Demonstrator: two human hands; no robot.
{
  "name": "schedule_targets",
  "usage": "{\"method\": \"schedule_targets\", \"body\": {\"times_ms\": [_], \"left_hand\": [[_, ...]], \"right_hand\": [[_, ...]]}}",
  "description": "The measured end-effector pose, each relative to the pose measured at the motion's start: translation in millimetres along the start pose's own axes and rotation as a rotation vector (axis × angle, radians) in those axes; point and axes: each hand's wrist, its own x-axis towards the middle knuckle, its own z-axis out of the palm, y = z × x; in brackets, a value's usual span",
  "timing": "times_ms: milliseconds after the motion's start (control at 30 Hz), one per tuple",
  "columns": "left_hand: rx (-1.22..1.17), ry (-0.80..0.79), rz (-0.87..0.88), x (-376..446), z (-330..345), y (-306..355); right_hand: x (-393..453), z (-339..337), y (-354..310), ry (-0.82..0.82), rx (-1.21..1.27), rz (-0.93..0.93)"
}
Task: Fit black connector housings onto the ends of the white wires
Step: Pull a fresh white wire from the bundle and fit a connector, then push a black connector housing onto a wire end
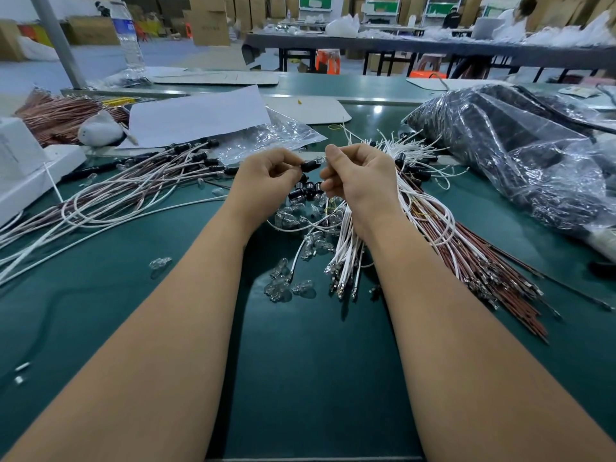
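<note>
My left hand point(266, 176) pinches a black connector housing point(310, 166) above the green table. My right hand point(358, 175) pinches a small clear glass bulb point(320, 159) right at the housing's open end, touching it. Under my right hand lies a bundle of loose white wires point(346, 248) with metal terminals at their near ends. A few loose black housings point(305, 190) lie just below my hands. On the left lies a pile of finished wires point(133, 191) with black housings on their ends.
Loose clear bulbs point(283, 285) are scattered on the table point(100, 295) between my forearms. Brown wires point(483, 261) fan out at right, under a big plastic bag of black parts point(516, 155). White paper point(196, 115), a white box point(23, 168) and a water bottle point(128, 38) stand at left.
</note>
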Motion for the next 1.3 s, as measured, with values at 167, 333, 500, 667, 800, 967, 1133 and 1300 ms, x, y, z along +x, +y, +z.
{"method": "schedule_targets", "body": {"times_ms": [167, 333, 500, 667, 800, 967, 1133, 1300], "left_hand": [[-0.004, 0.015, -0.004, -1, 0, 0], [-0.002, 0.035, -0.012, -1, -1, 0], [0.022, 0.135, -0.032, 2, -6, -4], [0.037, 0.218, -0.032, 5, -7, -8], [0.071, 0.197, -0.039, 8, -7, -11], [0.074, 0.184, -0.044, 9, -6, -13], [0.009, 0.118, -0.044, 7, -8, -12], [-0.040, 0.047, -0.036, 5, -9, -10]], "right_hand": [[-1, -1, 0, 0.015, -0.084, -0.025], [0, -2, 0, 0.074, -0.084, -0.020], [3, -6, 2, 0.106, -0.373, -0.080], [-2, 3, -6, -0.067, -0.913, -0.312], [-9, 11, -5, -0.356, -1.122, -0.247], [-7, 11, 2, -0.388, -1.116, -0.224], [-1, 6, 2, -0.132, -0.734, -0.126], [3, -2, -4, -0.027, -0.202, 0.066]]}}
